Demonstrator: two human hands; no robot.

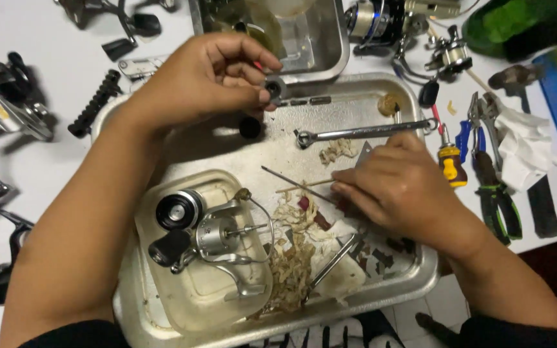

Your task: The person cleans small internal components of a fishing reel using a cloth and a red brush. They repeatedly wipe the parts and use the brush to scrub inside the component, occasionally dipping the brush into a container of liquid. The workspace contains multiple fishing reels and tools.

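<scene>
Scuffed metal tray (381, 96), glossy steel wrench (362, 132)

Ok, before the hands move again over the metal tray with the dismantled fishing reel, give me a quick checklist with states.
1. Left hand grips the small round dark metal part: ok, pinched in the fingertips.
2. Right hand on the thin metal rod: ok, fingertips at its end.
3. Silver reel body sits inside the clear plastic tub: ok.
4. Long silver wrench lies flat in the steel tray: ok.
5. Tray floor clean: not ok, greasy shreds.
6. Part undamaged: cannot tell.
</scene>
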